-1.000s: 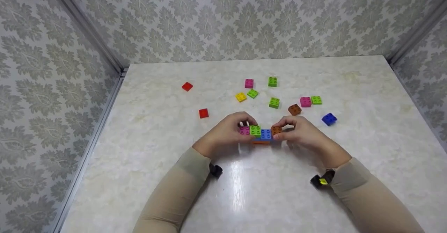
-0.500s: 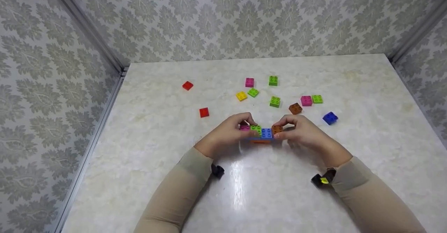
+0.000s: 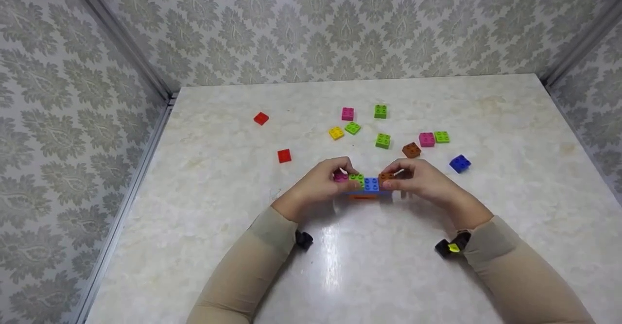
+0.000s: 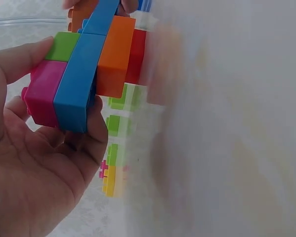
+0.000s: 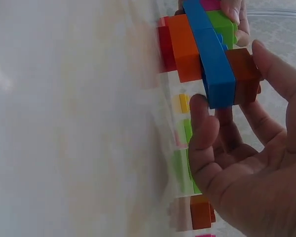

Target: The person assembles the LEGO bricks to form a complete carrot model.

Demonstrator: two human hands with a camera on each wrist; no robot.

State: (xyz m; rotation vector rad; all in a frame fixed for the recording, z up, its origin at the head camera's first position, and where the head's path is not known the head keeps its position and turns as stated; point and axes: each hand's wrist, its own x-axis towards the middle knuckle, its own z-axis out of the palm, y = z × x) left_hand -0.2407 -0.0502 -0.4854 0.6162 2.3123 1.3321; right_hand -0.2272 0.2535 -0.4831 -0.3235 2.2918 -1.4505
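My left hand [image 3: 326,180] grips the left end of a toy brick build, its thumb over the green brick [image 3: 356,180]. A pink brick [image 4: 46,94] sits beside the green one on a blue row [image 4: 78,79], which shows a seam. Under that row are an orange brick [image 4: 115,59] and a red brick [image 4: 137,57]. At the other end, my right hand [image 3: 422,180] pinches a brown brick [image 5: 244,74] against the blue row. In the head view, blue studs [image 3: 371,184] show between the green and brown bricks. Fingers hide part of both ends.
Loose bricks lie on the pale table [image 3: 204,217] beyond the hands: a yellow one [image 3: 336,133], a dark blue one [image 3: 459,163], a brown one [image 3: 411,150], two red ones, two pink ones and several green ones. Patterned walls [image 3: 316,27] stand behind and beside the table.
The brown brick has tipped or sunk slightly, and the blue edge now shows beneath it. My left thumb has slid right over the green brick. The loose bricks stay where they were.
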